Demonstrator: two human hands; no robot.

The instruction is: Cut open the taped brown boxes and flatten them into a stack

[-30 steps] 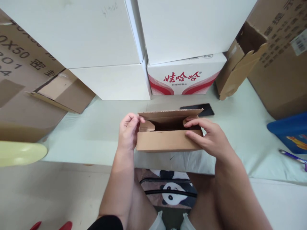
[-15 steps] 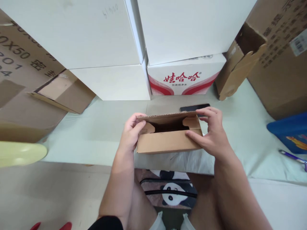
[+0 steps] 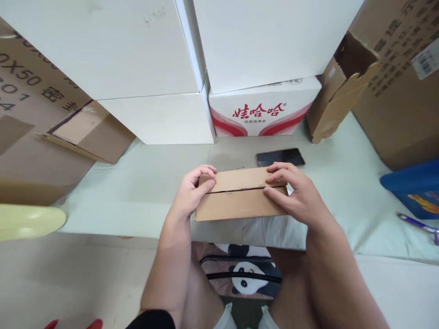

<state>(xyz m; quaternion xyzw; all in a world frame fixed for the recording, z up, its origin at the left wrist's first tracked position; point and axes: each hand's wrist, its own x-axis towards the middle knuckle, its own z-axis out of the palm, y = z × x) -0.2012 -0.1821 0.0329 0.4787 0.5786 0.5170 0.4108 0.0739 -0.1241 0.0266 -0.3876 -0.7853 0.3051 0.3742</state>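
A small brown cardboard box (image 3: 240,201) rests on the pale green cloth (image 3: 144,192) near its front edge. Its lid lies folded down over the top. My left hand (image 3: 192,192) grips the box's left end, fingers curled over the lid. My right hand (image 3: 295,196) holds the right end, fingertips pressing the lid and thumb on the front face.
A black phone (image 3: 279,157) lies just behind the box. White cartons (image 3: 137,68) and a red-printed carton (image 3: 260,112) stand at the back. Brown cartons (image 3: 37,114) flank both sides; an open small box (image 3: 339,87) leans right. A blue container (image 3: 416,187) sits far right.
The lid, upright a second ago, has been folded down onto the box. Both hands moved from the side flaps to the lid's ends.
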